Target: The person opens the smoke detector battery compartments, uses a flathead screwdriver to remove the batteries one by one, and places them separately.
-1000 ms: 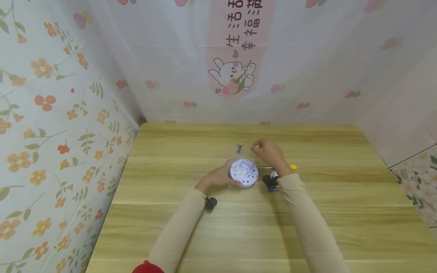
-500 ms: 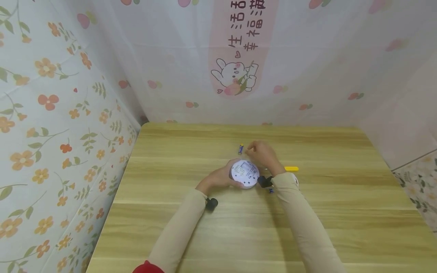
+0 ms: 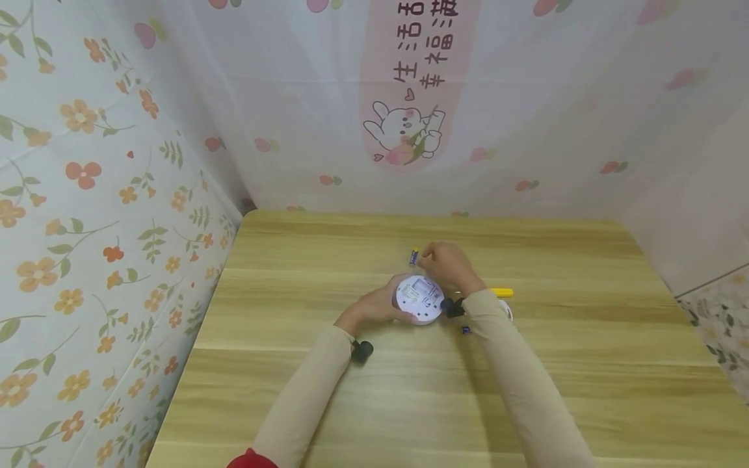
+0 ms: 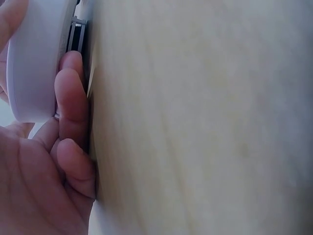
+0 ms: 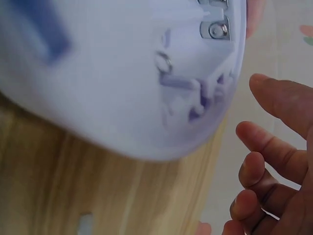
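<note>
Currently grips a white round device [image 3: 420,300] by its left rim with the left hand [image 3: 376,305], curling fingers partly beneath it and turning its uncovered battery bay [image 3: 420,285] upward. Holds nothing with the right hand [image 3: 449,265], with fingers loosely bent and parted in the right wrist view. Just left of those right fingertips, on the surface [image 3: 316,253]: a blue-and-yellow battery [image 3: 413,257]. Points its yellow end away from the person, lengthwise, leaning slightly right. Lies beyond the device and the left hand, so much nearer to the right hand; cannot tell touching from a narrow gap. Right of the right wrist: a yellow handle [image 3: 501,292] and, partly behind the sleeve, a white piece [image 3: 506,311]. Nearer the person, below that wrist: a small blue item [image 3: 466,330], too hidden to name.
</note>
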### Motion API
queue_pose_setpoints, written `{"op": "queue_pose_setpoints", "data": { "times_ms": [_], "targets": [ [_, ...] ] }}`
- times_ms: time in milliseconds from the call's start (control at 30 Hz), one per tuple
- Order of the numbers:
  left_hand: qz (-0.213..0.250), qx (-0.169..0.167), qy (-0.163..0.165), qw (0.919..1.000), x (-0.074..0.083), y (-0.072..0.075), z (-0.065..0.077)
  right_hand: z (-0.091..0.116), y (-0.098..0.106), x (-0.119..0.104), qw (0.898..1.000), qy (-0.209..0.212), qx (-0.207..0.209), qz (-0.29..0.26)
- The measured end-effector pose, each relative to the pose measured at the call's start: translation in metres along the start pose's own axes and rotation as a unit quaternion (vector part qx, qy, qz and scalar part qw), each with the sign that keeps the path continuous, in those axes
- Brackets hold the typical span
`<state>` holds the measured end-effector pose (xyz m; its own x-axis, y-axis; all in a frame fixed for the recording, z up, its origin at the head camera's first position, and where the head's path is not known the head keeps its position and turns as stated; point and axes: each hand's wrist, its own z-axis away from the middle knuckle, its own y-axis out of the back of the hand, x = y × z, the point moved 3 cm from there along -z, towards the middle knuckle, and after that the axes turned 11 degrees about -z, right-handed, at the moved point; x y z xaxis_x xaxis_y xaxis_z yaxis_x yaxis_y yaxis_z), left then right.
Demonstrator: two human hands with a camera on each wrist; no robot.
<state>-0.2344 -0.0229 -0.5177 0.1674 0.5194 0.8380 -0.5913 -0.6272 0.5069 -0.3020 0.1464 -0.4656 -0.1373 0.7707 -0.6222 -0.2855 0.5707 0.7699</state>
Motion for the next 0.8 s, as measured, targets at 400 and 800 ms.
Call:
{"op": "queue_pose_setpoints", "data": {
  "times_ms": [400,800],
  "targets": [
    [-0.012,0.006,-0.005,0.9999,-0.002,0.002,-0.001,-0.018,0.003,-0.001,0.998,0.015,-0.043,0.041],
    [0.002,0.008,-0.018,0.9998,-0.004,0.0,-0.002,-0.029,0.002,-0.004,0.995,0.005,-0.074,0.07]
  ]
}}
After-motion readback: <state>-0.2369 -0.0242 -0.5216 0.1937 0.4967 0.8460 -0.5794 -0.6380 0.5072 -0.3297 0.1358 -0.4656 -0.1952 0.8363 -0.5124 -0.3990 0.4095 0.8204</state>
